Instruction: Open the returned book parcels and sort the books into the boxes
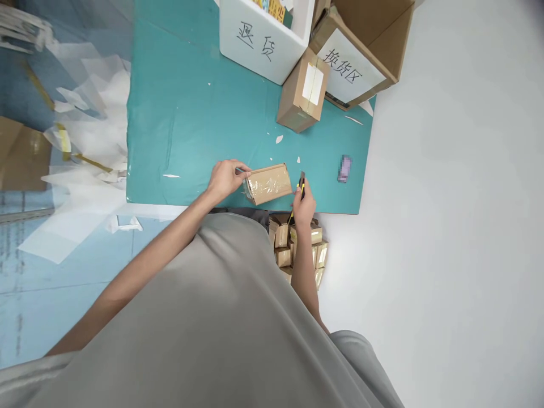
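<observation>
A small cardboard box (270, 184) wrapped in clear shiny tape lies near the front edge of the green table. Fingers of my left hand (226, 180) pinch the box's upper left corner, where loose tape shows. On the other side, my right hand (304, 205) is closed around a black and yellow utility knife (302, 186). Its tip points away from me, just right of the box and apart from it. My right palm hides part of the knife's handle.
At the back stand a white bin (259, 42), a taped carton (300, 93) and a large open cardboard box (378, 34). A purple item (344, 169) lies at right on the green table (187, 124). Several small boxes (284, 256) sit below the front edge; paper sheets (80, 192) litter the left.
</observation>
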{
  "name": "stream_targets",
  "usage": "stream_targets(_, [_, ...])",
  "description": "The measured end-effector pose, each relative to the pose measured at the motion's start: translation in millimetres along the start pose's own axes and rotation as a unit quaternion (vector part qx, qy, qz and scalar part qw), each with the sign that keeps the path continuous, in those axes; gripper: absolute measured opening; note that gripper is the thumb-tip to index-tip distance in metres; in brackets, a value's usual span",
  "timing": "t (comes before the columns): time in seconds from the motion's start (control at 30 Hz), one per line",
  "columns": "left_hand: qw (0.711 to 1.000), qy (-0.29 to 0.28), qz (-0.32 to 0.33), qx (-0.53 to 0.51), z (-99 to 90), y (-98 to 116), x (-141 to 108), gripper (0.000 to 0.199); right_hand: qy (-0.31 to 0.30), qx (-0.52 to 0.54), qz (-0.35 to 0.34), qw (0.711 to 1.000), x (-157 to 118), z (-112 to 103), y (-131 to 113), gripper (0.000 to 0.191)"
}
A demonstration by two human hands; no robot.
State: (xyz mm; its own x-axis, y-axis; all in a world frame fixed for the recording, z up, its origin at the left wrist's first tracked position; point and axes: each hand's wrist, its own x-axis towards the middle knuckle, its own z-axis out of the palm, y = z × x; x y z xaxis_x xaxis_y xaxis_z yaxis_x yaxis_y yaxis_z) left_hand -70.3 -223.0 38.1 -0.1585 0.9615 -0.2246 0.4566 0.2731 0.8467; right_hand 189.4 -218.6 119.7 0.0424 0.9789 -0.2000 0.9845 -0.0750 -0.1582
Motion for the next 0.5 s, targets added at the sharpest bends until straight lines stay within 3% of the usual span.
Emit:
stream_targets(0.13, [0.999, 0.038, -0.005, 0.036, -17.7, 4.9, -1.2, 0.024, -0.006, 0.069, -0.05, 0.996, -8.4, 29.8, -8.3, 0.06])
stream_targets(0.2, [0.996, 0.045, 0.023, 0.07, -19.4, 11.2, -2.4, 0.025, -0.018, 0.093, -0.056, 0.994, -19.9, 41.1, -17.2, 0.06])
stream_targets(0.37, [0.977, -0.009, 0.188, 0.102, 12.8, 24.8, -7.6, 0.031, -0.03, 0.121, -0.062, 0.99, -30.6, 49.9, -26.6, 0.056])
stream_targets(0.5, [0.969, -0.045, 0.221, 0.098, 33.7, 23.3, -9.4, 0.033, -0.046, 0.12, -0.071, 0.989, -27.1, 41.9, -21.9, 0.053])
